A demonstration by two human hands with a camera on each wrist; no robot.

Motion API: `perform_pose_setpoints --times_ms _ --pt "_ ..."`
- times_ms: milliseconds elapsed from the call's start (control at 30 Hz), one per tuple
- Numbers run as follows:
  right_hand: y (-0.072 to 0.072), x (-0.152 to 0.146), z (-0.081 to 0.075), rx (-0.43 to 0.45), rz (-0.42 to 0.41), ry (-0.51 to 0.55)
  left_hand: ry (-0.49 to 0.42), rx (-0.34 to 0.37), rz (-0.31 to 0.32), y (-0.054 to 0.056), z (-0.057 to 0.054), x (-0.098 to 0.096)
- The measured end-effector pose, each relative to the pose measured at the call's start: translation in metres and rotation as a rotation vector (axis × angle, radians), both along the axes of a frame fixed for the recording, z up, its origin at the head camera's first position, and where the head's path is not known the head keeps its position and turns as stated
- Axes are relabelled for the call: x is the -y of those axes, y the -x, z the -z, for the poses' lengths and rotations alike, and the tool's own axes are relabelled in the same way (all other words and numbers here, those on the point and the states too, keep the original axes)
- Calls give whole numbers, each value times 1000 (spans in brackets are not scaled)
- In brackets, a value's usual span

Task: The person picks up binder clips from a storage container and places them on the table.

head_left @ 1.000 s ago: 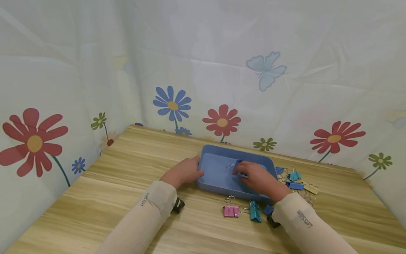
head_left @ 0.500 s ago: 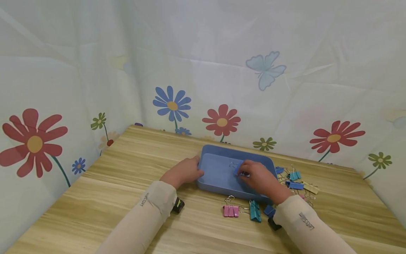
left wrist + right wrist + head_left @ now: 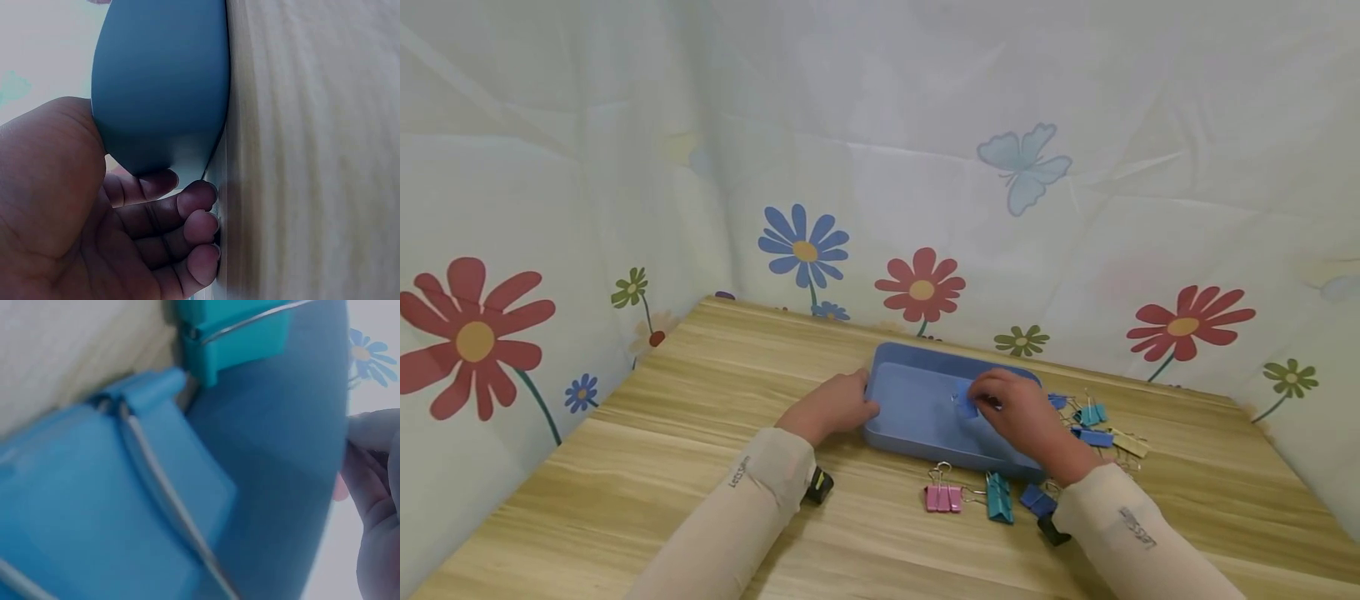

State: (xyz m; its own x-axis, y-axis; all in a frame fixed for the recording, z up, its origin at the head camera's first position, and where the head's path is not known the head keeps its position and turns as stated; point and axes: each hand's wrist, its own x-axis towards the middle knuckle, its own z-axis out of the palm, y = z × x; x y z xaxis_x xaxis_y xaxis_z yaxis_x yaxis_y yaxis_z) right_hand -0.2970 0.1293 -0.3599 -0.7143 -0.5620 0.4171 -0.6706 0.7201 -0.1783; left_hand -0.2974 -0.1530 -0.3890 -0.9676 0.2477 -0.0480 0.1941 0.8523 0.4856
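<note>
A shallow blue tray sits on the wooden table, its left end held by my left hand. In the left wrist view the thumb side lies along the tray's rim, and the curled fingers are by its corner, close to the tabletop. Over the inside of the tray, my right hand pinches a blue binder clip between thumb and fingertips. Part of that clip is hidden behind the fingers. In the right wrist view the tray wall covers the fingertips.
In front of the tray lie a pink binder clip, a teal one and a dark blue one. Several more, including a yellow clip, lie right of the tray. A flowered curtain stands behind the table.
The blue clip has turned in my right fingers and sits slightly lower, its wire handles less visible. My right hand has shifted a little; my left hand keeps its hold on the tray.
</note>
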Motion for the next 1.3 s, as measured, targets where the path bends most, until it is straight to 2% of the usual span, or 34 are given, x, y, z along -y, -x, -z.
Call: perform_pose_setpoints --times_ms 200,433,700,1067,1300 --pt "-8 -12 -5 88 71 66 -5 9 -1 0 0 -1" --pt "-22 -26 -16 64 68 172 5 9 1 -1 0 -1" --pt "-44 -41 -30 119 80 202 7 9 0 -1 1 -1" --pt "-66 -65 -29 41 19 225 -1 -10 2 -2 2 -1" --pt "-81 -80 -27 -34 34 222 -1 -16 1 0 3 -1"
